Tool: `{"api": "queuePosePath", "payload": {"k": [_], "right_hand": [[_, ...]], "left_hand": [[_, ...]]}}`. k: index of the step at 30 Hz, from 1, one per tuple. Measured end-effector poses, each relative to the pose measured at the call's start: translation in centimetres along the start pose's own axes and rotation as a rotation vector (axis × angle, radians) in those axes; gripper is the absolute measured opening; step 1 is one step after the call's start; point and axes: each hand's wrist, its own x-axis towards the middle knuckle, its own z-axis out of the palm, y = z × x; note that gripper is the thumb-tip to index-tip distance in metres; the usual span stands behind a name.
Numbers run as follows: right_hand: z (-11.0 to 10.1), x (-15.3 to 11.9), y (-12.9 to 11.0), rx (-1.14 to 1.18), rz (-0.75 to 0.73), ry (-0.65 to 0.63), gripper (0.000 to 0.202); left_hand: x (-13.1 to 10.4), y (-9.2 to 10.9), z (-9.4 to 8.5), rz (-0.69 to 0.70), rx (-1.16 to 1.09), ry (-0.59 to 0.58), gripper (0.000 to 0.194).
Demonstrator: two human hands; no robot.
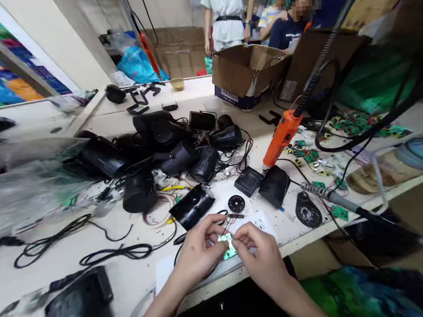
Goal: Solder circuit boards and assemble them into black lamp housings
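Small green rectangular circuit board (229, 253): btwn both hands, nr front edge of long white workbench (140, 279), front-left of orange cylindrical power screwdriver (282, 136) (= ref pt, "driver" below).
Left hand (199, 248): front-left of driver; thumb + fingers pinch board's left side, thumb over its face.
Right hand (259, 247): in front of driver, slightly left; thumb + index closed on board's right edge, other fingers curled in.
Black angular plastic housing (276, 188): right under driver's lower end; can't tell if they touch.
Flat black square plastic block (248, 181): just left of driver's lower end, beside housing.
Round black marked disc (236, 203): front-left of driver, beyond the hands.
Glossy black curved plastic shell (192, 206): further left of driver, lying w/ its long side tilted.
Black teardrop-shaped plastic part (308, 210): front-right of driver.
Grey-handled tool w/ coiled metal spring (339, 200): right of driver, a bit nearer the front.
Heap of black cylindrical plastic housings (177, 156): left of driver, w/ cables among them.
Loose pile of green circuit boards (361, 121): right of driver.
Open brown cardboard box (229, 68): behind driver, to the left.
Person in white shirt (226, 3): well behind driver, standing.
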Motion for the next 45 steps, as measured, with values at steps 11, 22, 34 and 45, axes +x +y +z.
{"api": "queuePosePath", "payload": {"k": [11, 22, 34, 45], "right_hand": [[0.2, -0.1, 0.3, -0.027, -0.063, -0.010, 0.010], [-2.6, 3.2, 3.0, -0.260, -0.134, 0.222, 0.012], [-2.2, 2.5, 3.1, -0.056, -0.007, 0.212, 0.007], [-2.2, 1.8, 2.7, -0.063, -0.011, 0.177, 0.010]], "left_hand": [[1.6, 0.2, 0.7, -0.028, -0.166, 0.028, 0.038], [2.7, 0.7, 1.0, -0.022, -0.293, -0.008, 0.041], [0.2, 1.0, 0.7, -0.137, -0.362, -0.087, 0.036], [-0.2, 0.4, 1.7, -0.089, -0.226, -0.004, 0.036]]}}
